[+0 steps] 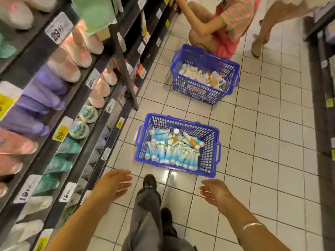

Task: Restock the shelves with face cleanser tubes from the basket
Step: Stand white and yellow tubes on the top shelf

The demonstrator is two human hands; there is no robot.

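A blue plastic basket (208, 151) stands on the tiled floor just ahead of my feet. Several blue-and-white face cleanser tubes (172, 153) lie piled inside it, with a few orange-banded ones among them. My left hand (113, 183) hangs empty over the floor, short of the basket's near left corner, fingers relaxed and spread. My right hand (214, 192) is empty too, below the basket's near right corner, fingers loosely extended. The shelves (76, 105) run along my left, stocked with rows of pink, purple, teal and white tubes.
A second blue basket (183, 57) with mixed tubes stands farther down the aisle. One person crouches behind it (226, 22) and another person's legs (262, 37) stand to the right. A dark shelf unit (324, 87) lines the right side. My shoe (149, 181) points at the near basket.
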